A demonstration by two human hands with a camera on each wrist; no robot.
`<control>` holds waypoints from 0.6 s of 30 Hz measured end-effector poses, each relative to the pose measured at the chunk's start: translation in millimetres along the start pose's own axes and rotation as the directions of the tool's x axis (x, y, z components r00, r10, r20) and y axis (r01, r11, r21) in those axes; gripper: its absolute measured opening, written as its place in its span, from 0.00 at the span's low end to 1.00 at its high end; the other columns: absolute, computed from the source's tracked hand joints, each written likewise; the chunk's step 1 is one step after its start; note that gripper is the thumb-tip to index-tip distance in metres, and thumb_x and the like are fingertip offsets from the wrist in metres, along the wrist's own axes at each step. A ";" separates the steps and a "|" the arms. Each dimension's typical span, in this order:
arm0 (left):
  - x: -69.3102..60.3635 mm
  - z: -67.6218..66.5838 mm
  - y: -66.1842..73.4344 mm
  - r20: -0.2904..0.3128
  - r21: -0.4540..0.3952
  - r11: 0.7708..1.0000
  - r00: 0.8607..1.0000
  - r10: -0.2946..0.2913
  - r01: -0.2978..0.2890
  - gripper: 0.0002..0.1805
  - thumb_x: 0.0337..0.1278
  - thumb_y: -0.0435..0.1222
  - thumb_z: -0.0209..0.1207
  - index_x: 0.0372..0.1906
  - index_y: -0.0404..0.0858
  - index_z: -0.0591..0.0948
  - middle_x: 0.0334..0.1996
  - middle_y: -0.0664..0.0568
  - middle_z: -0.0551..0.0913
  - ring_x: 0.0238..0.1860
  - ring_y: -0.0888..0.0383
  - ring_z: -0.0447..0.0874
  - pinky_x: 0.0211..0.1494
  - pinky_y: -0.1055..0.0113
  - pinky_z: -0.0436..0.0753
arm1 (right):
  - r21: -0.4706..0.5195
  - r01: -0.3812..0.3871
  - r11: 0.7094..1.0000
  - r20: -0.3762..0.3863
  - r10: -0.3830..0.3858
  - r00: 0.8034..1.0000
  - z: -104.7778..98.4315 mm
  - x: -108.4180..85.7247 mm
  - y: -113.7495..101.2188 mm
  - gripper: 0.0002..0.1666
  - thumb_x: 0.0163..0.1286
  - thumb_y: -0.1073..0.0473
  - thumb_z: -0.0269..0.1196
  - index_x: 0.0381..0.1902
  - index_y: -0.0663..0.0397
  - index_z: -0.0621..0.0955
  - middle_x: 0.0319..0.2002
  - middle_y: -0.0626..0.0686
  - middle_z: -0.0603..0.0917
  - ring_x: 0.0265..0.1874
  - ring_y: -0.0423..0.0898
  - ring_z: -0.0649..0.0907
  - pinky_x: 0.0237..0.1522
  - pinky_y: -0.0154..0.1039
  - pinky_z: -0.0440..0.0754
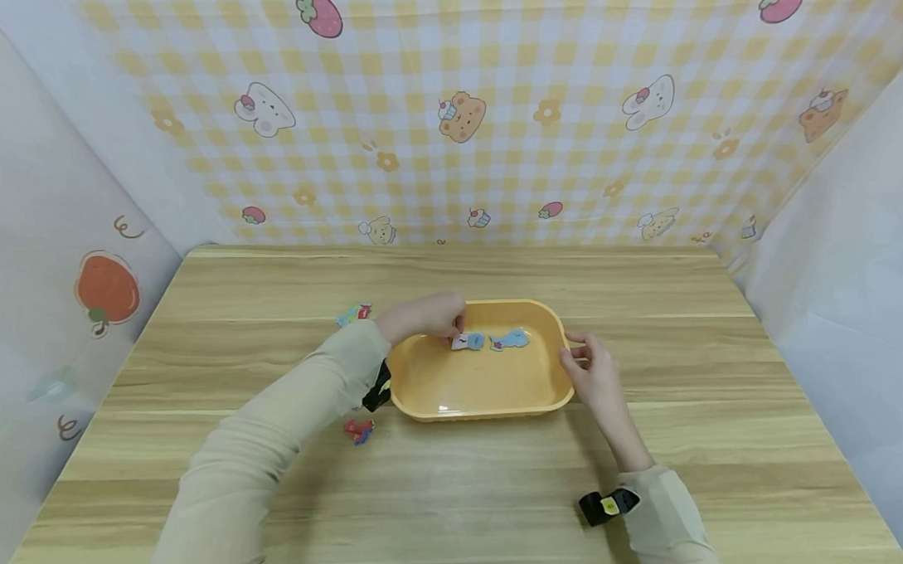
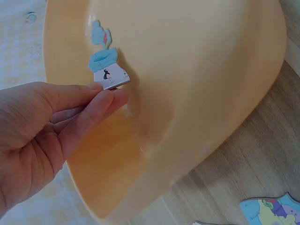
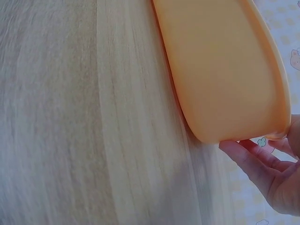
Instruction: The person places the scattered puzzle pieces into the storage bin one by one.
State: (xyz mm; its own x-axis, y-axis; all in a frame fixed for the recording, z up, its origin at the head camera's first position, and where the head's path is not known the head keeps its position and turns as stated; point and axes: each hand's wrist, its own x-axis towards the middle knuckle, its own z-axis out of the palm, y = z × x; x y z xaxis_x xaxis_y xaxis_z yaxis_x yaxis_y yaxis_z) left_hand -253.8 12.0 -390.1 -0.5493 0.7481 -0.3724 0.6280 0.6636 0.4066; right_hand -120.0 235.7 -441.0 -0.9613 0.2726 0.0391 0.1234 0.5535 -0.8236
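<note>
My left hand [image 1: 432, 316] reaches over the left end of a yellow plastic tub [image 1: 482, 415]. In the left wrist view, its thumb and fingers pinch the edge of a flat puzzle piece [image 2: 110, 76] with a penguin on white. A light-blue part adjoins the white one; whether it is a separate piece I cannot tell. Beyond it, another light-blue piece [image 1: 512, 340] lies on the tub's floor. My right hand [image 1: 598, 381] grips the tub's right end at the rim, fingertips against the outer wall [image 3: 225, 93] in the right wrist view.
Colourful puzzle pieces lie on the wooden table [image 1: 459, 497] left of the tub: one group [image 1: 354, 314] behind my left forearm, a red-and-blue one [image 1: 360, 431] in front. A checked cloth [image 1: 385, 85] hangs behind the table. Black camera straps are on both wrists.
</note>
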 end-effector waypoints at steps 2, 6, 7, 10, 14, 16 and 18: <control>1.4 1.2 -0.3 0.000 0.024 1.000 1.000 -0.014 0.014 0.06 0.54 0.26 0.54 0.33 0.29 0.82 0.32 0.42 0.85 0.25 0.59 0.80 0.27 0.78 0.75 | -0.006 -0.002 1.000 0.002 0.002 1.000 -0.3 -0.6 -0.6 0.17 0.64 0.63 0.57 0.50 0.63 0.75 0.35 0.68 0.83 0.32 0.56 0.84 0.29 0.30 0.81; 2.7 3.0 0.4 0.012 0.020 0.998 0.999 -0.054 0.053 0.06 0.55 0.26 0.55 0.32 0.29 0.82 0.32 0.43 0.84 0.25 0.60 0.77 0.27 0.78 0.75 | -0.004 -0.001 1.000 0.000 0.001 1.000 0.2 -1.3 -0.6 0.17 0.64 0.63 0.57 0.50 0.63 0.75 0.35 0.67 0.83 0.32 0.57 0.84 0.29 0.31 0.81; 2.8 3.3 0.8 0.016 0.020 0.998 0.998 -0.060 0.059 0.06 0.55 0.26 0.55 0.33 0.30 0.82 0.32 0.43 0.84 0.25 0.60 0.78 0.27 0.77 0.76 | -0.004 0.000 1.000 -0.002 0.000 1.000 0.3 -1.6 -0.6 0.17 0.63 0.63 0.57 0.50 0.63 0.75 0.35 0.67 0.83 0.32 0.57 0.84 0.29 0.31 0.81; 6.9 5.2 -0.6 0.038 0.024 0.997 0.996 -0.079 0.078 0.06 0.55 0.27 0.55 0.35 0.30 0.82 0.35 0.43 0.84 0.31 0.57 0.81 0.32 0.75 0.79 | -0.003 0.001 1.000 -0.006 -0.001 1.000 0.6 -2.0 -0.5 0.16 0.63 0.63 0.57 0.49 0.63 0.75 0.35 0.67 0.83 0.32 0.56 0.84 0.30 0.30 0.80; 24.7 19.8 -22.7 -0.003 0.026 0.999 1.000 0.027 -0.027 0.05 0.54 0.28 0.56 0.33 0.34 0.82 0.31 0.48 0.84 0.30 0.61 0.80 0.34 0.75 0.79 | 0.003 -0.006 1.000 -0.005 0.006 1.000 0.1 -2.0 -0.6 0.16 0.63 0.63 0.58 0.49 0.62 0.76 0.35 0.67 0.83 0.32 0.56 0.84 0.30 0.30 0.79; 28.9 20.8 -26.4 0.010 0.019 0.999 0.999 0.034 -0.034 0.05 0.54 0.29 0.56 0.33 0.34 0.82 0.32 0.49 0.84 0.30 0.60 0.80 0.36 0.73 0.80 | 0.005 -0.007 1.000 -0.002 0.007 1.000 -0.3 -1.6 -0.5 0.16 0.63 0.63 0.57 0.49 0.62 0.75 0.35 0.67 0.83 0.32 0.56 0.84 0.30 0.29 0.79; 26.5 18.1 -24.9 0.015 0.005 0.999 0.999 0.033 -0.034 0.05 0.54 0.29 0.56 0.34 0.34 0.82 0.33 0.48 0.84 0.31 0.60 0.79 0.37 0.72 0.79 | 0.007 -0.005 1.000 0.001 0.005 1.000 -0.5 -1.3 -0.1 0.16 0.63 0.63 0.57 0.49 0.63 0.75 0.35 0.67 0.83 0.32 0.56 0.84 0.30 0.30 0.79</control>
State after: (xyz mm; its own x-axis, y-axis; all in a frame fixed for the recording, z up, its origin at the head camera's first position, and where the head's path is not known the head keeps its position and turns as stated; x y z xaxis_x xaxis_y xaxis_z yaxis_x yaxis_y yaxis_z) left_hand -274.0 15.0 -425.2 -0.5199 0.7696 -0.3707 0.6487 0.6380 0.4148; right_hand -118.7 235.7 -440.7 -0.9609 0.2748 0.0348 0.1265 0.5470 -0.8275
